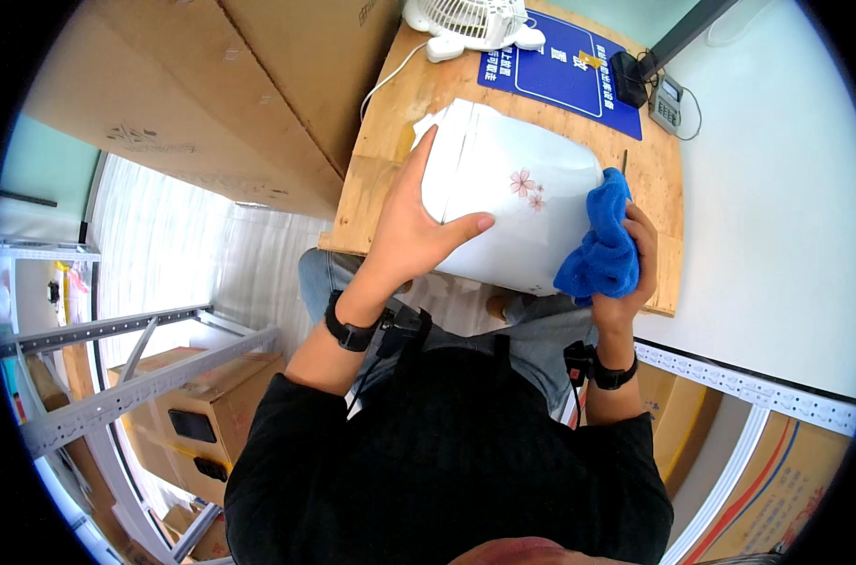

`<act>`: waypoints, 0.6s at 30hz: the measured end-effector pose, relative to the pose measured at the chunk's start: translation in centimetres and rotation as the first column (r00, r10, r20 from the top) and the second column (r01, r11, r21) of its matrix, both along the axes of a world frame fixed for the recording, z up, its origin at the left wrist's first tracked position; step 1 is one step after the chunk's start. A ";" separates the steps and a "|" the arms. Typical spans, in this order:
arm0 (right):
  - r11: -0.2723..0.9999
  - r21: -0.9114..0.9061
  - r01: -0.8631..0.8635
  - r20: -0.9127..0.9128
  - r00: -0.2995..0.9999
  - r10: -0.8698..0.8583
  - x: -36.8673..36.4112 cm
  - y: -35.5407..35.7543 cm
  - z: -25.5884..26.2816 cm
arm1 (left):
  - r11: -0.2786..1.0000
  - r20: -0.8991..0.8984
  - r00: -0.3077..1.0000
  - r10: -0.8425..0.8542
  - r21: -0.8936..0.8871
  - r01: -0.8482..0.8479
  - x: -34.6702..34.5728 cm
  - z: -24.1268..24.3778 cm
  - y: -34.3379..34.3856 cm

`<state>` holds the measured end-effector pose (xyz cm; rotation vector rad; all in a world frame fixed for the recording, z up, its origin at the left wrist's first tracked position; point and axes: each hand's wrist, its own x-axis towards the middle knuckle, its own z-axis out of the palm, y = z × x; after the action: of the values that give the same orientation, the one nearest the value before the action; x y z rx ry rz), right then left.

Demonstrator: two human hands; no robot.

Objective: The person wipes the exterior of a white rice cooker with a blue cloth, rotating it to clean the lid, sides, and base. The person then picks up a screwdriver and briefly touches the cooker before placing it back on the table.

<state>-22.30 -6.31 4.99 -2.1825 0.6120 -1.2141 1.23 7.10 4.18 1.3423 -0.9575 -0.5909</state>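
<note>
A white, rounded container with pink flower prints (516, 205) lies tilted at the near edge of the wooden table, its seamed end towards the left. My left hand (417, 219) grips that left end, with the thumb on the flowered side and the fingers reaching along the far part. On the container's right end lies a bunched blue cloth (601, 244). My right hand (636, 258) holds the cloth against that end, its palm and some fingers hidden behind it.
At the table's far side stands a white fan (470, 21) beside a blue printed mat (555, 70). A black stand base (629, 79) and a small grey keypad device (666, 104) are at the far right. Large cardboard boxes (209, 92) rise on the left, above metal shelving (138, 385).
</note>
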 end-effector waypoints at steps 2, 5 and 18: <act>0.996 0.092 0.011 0.071 0.997 -0.018 0.0 -0.5 0.0 | 0.999 0.060 0.998 0.023 -0.028 -0.021 0.0 -0.9 0.3; 0.984 0.177 -0.021 0.112 0.994 0.001 1.0 -1.4 1.2 | 0.998 0.044 0.999 0.012 -0.068 -0.009 -0.3 -1.3 1.3; 0.986 0.167 -0.026 0.059 0.998 0.017 2.9 -1.6 1.0 | 0.994 -0.003 1.000 0.012 -0.105 -0.012 -0.8 -1.6 1.4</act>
<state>-19.41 -7.91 6.04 -2.0032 0.6415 -1.1660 0.39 8.54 2.59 1.2520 -0.9653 -0.5259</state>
